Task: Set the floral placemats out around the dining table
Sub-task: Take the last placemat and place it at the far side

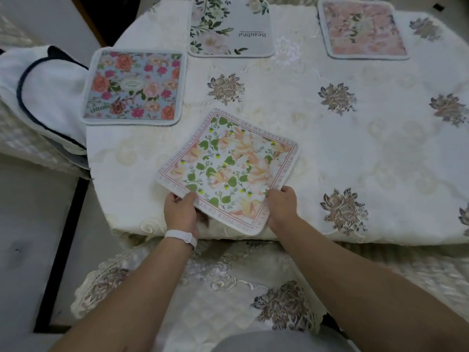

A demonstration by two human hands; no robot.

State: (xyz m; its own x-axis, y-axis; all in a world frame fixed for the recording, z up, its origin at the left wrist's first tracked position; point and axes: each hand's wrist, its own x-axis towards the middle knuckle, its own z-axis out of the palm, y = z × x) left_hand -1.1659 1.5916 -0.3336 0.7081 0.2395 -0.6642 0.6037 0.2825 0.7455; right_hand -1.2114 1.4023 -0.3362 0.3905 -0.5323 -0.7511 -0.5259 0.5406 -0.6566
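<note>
A square placemat with peach flowers, green leaves and a lettered border (228,171) sits turned like a diamond near the table's front edge. My left hand (180,212) grips its near-left edge and my right hand (282,207) grips its near-right edge. Three other placemats lie flat on the table: a blue one with red and orange roses (134,86) at the left, a pale one printed "Beautiful" (231,26) at the far middle, and a pink one (363,29) at the far right.
The table wears a cream tablecloth (317,148) embroidered with brown flowers. A white cushion with dark piping (43,97) rests on the chair at the left. A lace-covered chair seat (215,288) is right under my arms.
</note>
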